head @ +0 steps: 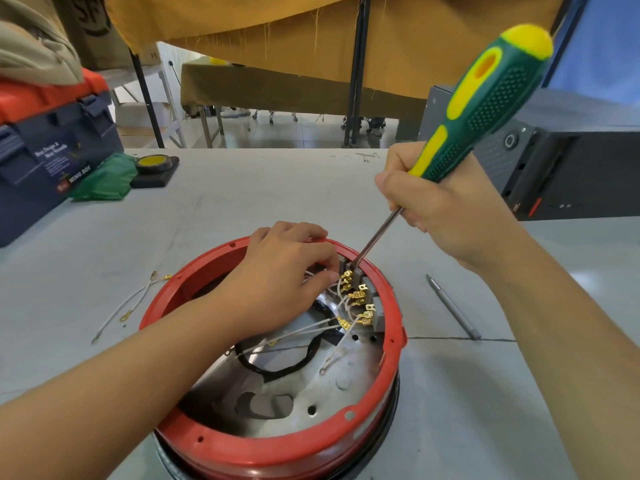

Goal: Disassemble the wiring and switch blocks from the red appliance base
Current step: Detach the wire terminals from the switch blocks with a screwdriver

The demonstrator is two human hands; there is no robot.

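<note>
- The red base (277, 448) sits on the grey table (242, 188), open side up, directly under both hands.
- The left hand (284, 271) reaches in over the far rim, fingers curled, pinching white wires (311, 329) just beside the switch blocks (375, 318).
- The right hand (440, 206) is above and to the right of the left, closed around a green and yellow screwdriver (485, 98) near the bottom of its handle.
- The screwdriver shaft slants down and left from the right hand; its tip meets the farthest block, just beside the left fingertips.
- The blocks line the base's inner right wall, below the right hand, with brass terminals (358, 296) facing inward and wires still plugged on.
- More white wires run from the terminals across the metal floor, under the left forearm, over a black cable loop (277, 368).
- Loose wires (128, 303) with ring ends lie on the table left of the left forearm.
- A grey driver bit (453, 308) lies on the table under the right forearm.
- A blue toolbox (45, 157), a green bag (104, 181) and a tape roll (154, 162) are far left of the left hand.
- A black box (561, 171) stands right of the right hand.
</note>
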